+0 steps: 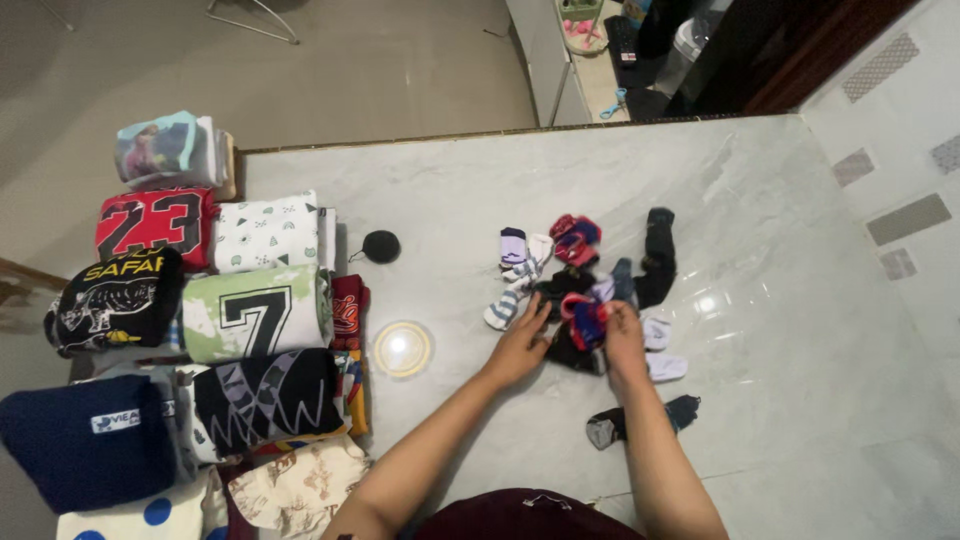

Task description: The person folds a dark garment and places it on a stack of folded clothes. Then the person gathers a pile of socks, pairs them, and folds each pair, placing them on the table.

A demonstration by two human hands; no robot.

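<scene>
A small heap of socks [585, 285] lies on the pale marble table [770, 230]: striped white ones, a red and purple one, a long dark one [658, 255] and several black ones. My left hand [520, 345] rests on the heap's near left edge, fingers on a black sock [560, 290]. My right hand [625, 340] grips a red and blue sock [588, 318] at the heap's front. A dark grey sock [640, 420] lies apart, beside my right forearm.
Folded shirts and clothes [255, 315] are stacked in rows along the table's left side. A black round object [380, 246] and a bright round light reflection [402, 349] sit between the stacks and the socks. A wall with grey tiles [905, 215] borders the right.
</scene>
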